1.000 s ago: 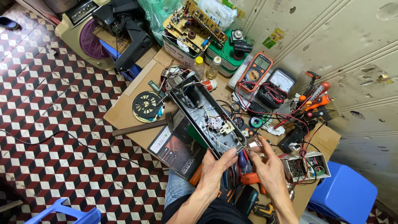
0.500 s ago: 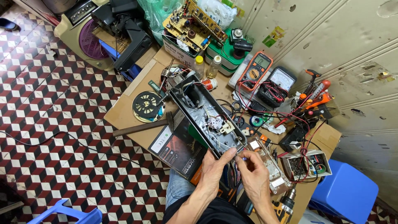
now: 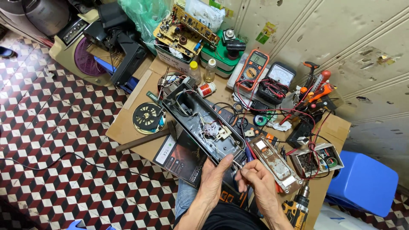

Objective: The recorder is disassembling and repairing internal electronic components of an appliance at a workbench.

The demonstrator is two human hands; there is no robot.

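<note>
A moment ago the right hand (image 3: 255, 183) lay spread over the orange tools at the bench's near edge; it has since drawn in toward the left and pinched shut on a thin metal pin (image 3: 237, 164) at the near end of the open black casing (image 3: 204, 123). The left hand (image 3: 215, 176) has stayed put, fingers curled against that same end, gripping it from five o'clock. The casing runs diagonally across the cardboard-topped bench (image 3: 128, 127), its wiring and a small white part showing inside. At nine o'clock from it lie a round black reel (image 3: 148, 118) and a hammer (image 3: 145, 139); a dark booklet (image 3: 179, 155) sits under its near corner. At three o'clock, just beside the right hand, a rusty narrow plate (image 3: 276, 159) lies bare where the hand covered it earlier. Farther at one o'clock stand an orange multimeter (image 3: 253, 70) and tangled red leads (image 3: 298, 119), crowding the space. A yellow drill (image 3: 298, 208) rests at five o'clock.
</note>
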